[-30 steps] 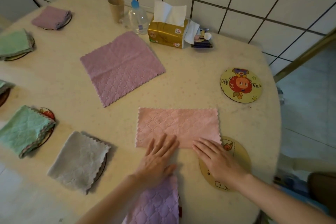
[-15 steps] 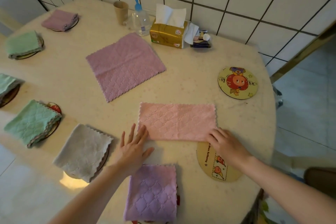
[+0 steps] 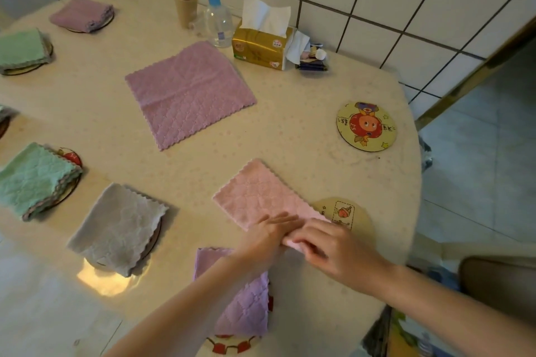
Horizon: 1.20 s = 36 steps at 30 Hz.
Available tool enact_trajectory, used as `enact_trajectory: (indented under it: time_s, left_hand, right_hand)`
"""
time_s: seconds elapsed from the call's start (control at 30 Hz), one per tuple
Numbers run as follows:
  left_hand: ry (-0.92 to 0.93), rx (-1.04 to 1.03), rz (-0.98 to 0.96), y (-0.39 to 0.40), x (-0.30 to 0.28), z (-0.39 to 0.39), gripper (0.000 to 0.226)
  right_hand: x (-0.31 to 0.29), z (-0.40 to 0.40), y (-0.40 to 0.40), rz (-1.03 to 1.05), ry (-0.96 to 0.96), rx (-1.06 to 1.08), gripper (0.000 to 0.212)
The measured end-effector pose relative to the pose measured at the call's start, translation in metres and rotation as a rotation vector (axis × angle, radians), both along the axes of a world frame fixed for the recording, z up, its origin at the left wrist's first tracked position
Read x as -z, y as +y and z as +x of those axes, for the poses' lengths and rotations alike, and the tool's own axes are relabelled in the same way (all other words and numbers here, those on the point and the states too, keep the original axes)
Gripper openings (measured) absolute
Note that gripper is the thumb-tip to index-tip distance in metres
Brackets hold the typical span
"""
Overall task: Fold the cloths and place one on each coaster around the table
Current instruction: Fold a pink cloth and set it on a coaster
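A pink cloth [image 3: 258, 194], folded into a smaller square, lies near the table's front right. My left hand [image 3: 268, 236] and my right hand [image 3: 333, 246] both press on its near corner. A bare coaster [image 3: 358, 216] sits partly under that cloth at its right. Another bare round coaster [image 3: 366, 126] with a red cartoon figure lies farther right. A mauve cloth [image 3: 188, 93] is spread flat in the middle of the table. A folded purple cloth [image 3: 246, 307] rests on a coaster under my left forearm.
Folded cloths on coasters line the left side: grey [image 3: 116, 229], green [image 3: 34, 180], green [image 3: 21, 49], mauve [image 3: 82, 13]. A tissue box [image 3: 261, 45], a clear bottle [image 3: 217, 19] and a paper cup [image 3: 185, 6] stand by the tiled wall. The table edge [image 3: 414, 182] curves at right.
The pink cloth went from a long rectangle to a smaller square, folded over and turned. Both hands came together at its near corner. The view shifted slightly.
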<state>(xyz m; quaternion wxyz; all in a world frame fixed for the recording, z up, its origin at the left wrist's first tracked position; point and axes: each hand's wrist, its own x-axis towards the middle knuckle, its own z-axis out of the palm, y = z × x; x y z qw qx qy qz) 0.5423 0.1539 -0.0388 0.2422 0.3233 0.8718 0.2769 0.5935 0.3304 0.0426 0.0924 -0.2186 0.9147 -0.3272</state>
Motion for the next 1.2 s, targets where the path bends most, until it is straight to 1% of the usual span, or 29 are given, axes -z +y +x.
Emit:
enact_trajectory:
  time_s: [0.07,0.1,0.13,0.17,0.23,0.27,0.3,0.33,0.4,0.43,0.5,0.57,0.63,0.67,0.73,0.8,0.87,0.9,1.0,1.03,1.07,1.13,1.17,1.2]
  left_hand:
    - [-0.063,0.09,0.056,-0.017,-0.004,0.0,0.045]
    - [-0.074,0.123,0.076,-0.024,-0.006,0.0,0.045]
    - [-0.081,0.143,0.088,-0.035,-0.009,0.0,0.046]
    - [-0.077,0.152,0.102,-0.042,-0.012,-0.001,0.046]
    - [-0.059,0.166,0.097,-0.057,-0.015,-0.001,0.046]
    - [-0.049,0.178,0.081,-0.063,-0.016,-0.001,0.046]
    - [-0.042,0.185,0.067,-0.07,-0.017,-0.001,0.046]
    - [-0.039,0.184,0.06,-0.074,-0.018,0.0,0.047]
    - [-0.037,0.156,0.072,-0.081,-0.019,0.002,0.05]
    - [-0.038,0.136,0.087,-0.083,-0.02,0.002,0.052]
    - [-0.049,0.106,0.105,-0.085,-0.024,0.001,0.052]
    - [-0.036,0.092,0.083,-0.091,-0.029,-0.003,0.048]
    - [-0.017,0.088,0.05,-0.1,-0.031,-0.003,0.043]
    - [-0.022,0.086,0.029,-0.106,-0.032,-0.001,0.04]
    - [-0.06,0.058,-0.015,-0.116,-0.033,0.005,0.033]
    - [-0.1,-0.021,-0.044,-0.123,-0.031,0.011,0.029]
    - [-0.147,-0.154,-0.052,-0.123,-0.029,0.014,0.024]
    - [-0.171,-0.224,-0.056,-0.122,-0.028,0.013,0.022]
    - [-0.275,-0.423,-0.053,-0.115,-0.024,0.004,0.03]
    - [-0.337,-0.507,-0.027,-0.112,-0.022,-0.001,0.028]
    - [-0.417,-0.61,0.018,-0.109,-0.021,-0.007,0.024]
    - [-0.599,-0.849,0.132,-0.102,-0.018,-0.019,0.02]
    - [-0.657,-0.937,0.165,-0.099,-0.017,-0.023,0.018]
    - [-0.667,-0.972,0.163,-0.099,-0.016,-0.027,0.017]
  right_hand:
    - [0.004,-0.002,0.01,-0.064,-0.046,0.116,0.02]
    - [0.01,-0.006,0.019,-0.039,-0.021,0.185,0.023]
    - [0.019,-0.008,0.027,0.038,0.006,0.227,0.031]
    - [0.03,-0.011,0.037,0.164,0.014,0.224,0.04]
    - [0.053,-0.012,0.046,0.399,-0.006,0.092,0.055]
    - [0.063,-0.01,0.043,0.452,-0.023,0.0,0.061]
    - [0.071,-0.009,0.037,0.46,-0.027,-0.08,0.066]
    - [0.077,-0.008,0.03,0.438,-0.008,-0.14,0.068]
    - [0.082,-0.008,0.012,0.327,0.037,-0.199,0.065]
    - [0.083,-0.009,0.004,0.241,0.056,-0.201,0.06]
    - [0.083,-0.013,-0.004,0.095,0.126,-0.17,0.043]
    - [0.081,-0.016,-0.007,0.073,0.198,-0.193,0.035]
    - [0.08,-0.013,-0.005,0.102,0.243,-0.247,0.041]
    - [0.08,-0.011,-0.003,0.111,0.22,-0.263,0.046]
    - [0.082,-0.009,0.0,0.109,0.114,-0.27,0.055]
    - [0.085,-0.008,0.0,0.086,-0.06,-0.204,0.053]
    - [0.084,-0.01,-0.003,0.037,-0.255,-0.067,0.043]
    - [0.083,-0.014,-0.004,-0.005,-0.338,0.004,0.037]
    - [0.077,-0.038,-0.015,-0.185,-0.556,0.238,0.015]
    - [0.076,-0.047,-0.019,-0.231,-0.6,0.325,0.014]
    - [0.076,-0.057,-0.024,-0.233,-0.614,0.398,0.022]
    - [0.079,-0.073,-0.033,-0.111,-0.534,0.446,0.035]
    - [0.081,-0.077,-0.039,-0.044,-0.488,0.458,0.035]
    - [0.083,-0.081,-0.043,0.002,-0.459,0.48,0.033]
